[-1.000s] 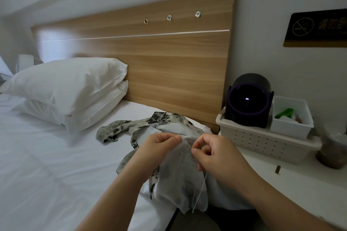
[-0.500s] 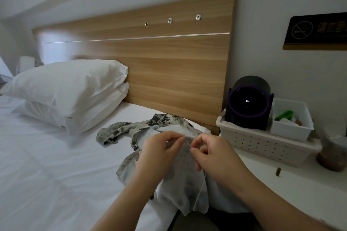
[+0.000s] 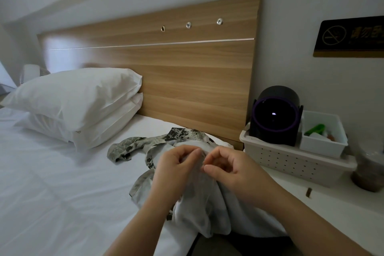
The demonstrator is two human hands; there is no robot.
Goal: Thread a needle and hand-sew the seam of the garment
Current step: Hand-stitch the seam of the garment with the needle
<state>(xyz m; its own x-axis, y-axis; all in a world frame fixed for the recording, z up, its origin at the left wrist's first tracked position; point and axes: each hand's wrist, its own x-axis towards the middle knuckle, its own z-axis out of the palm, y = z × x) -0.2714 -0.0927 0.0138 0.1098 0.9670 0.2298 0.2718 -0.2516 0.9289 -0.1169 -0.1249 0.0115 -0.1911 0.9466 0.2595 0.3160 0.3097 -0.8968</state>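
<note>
A grey-and-white patterned garment (image 3: 199, 197) lies bunched on the white bed, inside out, draped over my lap. My left hand (image 3: 174, 168) grips a raised fold of its pale lining between thumb and fingers. My right hand (image 3: 230, 168) is close beside it, thumb and forefinger pinched together at the fold's edge. The needle itself is too small and blurred to make out between the fingertips. No thread shows in this frame.
Two white pillows (image 3: 72, 102) are stacked at the left against the wooden headboard (image 3: 187, 72). On the white nightstand to the right stands a perforated basket (image 3: 291, 160) with a black round device (image 3: 274, 116), a small white bin (image 3: 322, 137), and a cup (image 3: 369, 170).
My hands have drawn closer together at the fold. The loop of thread that hung below my right hand a second ago is no longer visible.
</note>
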